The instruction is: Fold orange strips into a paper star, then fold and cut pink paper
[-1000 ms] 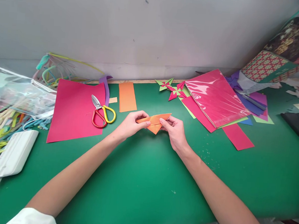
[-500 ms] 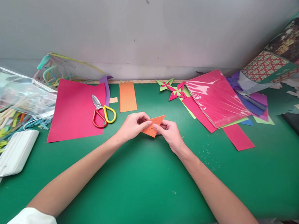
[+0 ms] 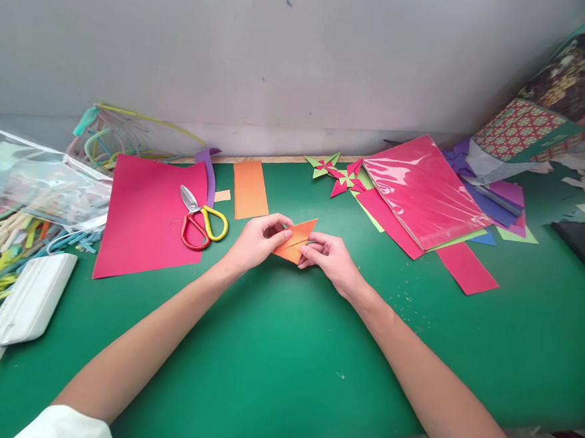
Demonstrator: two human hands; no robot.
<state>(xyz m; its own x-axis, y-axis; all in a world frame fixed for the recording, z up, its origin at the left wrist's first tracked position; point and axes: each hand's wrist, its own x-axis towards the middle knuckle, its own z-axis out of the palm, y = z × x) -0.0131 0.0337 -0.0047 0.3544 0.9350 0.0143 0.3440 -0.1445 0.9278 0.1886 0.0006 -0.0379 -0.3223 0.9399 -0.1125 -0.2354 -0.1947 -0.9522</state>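
Between my two hands is a folded piece of orange paper with a pointed top corner and a crease line across its middle. My left hand pinches its left side, thumb on the front face. At the lower right edge, my right hand grips it between thumb and fingers. The fingertips behind the paper are hidden. Just beyond my left hand lies an orange paper strip. Scissors with one red and one yellow handle rest partly on a large red sheet.
Folded paper stars lie by the wall, beside a plastic-wrapped pack of red paper and coloured strips. At left are a white power bank with a cable, a clear plastic bag and tangled cords. A black object sits far right.
The orange paper has shifted slightly left and tilted, so more of its front and crease shows. My left hand moved a little left and up; my right fingers slid lower along the edge.
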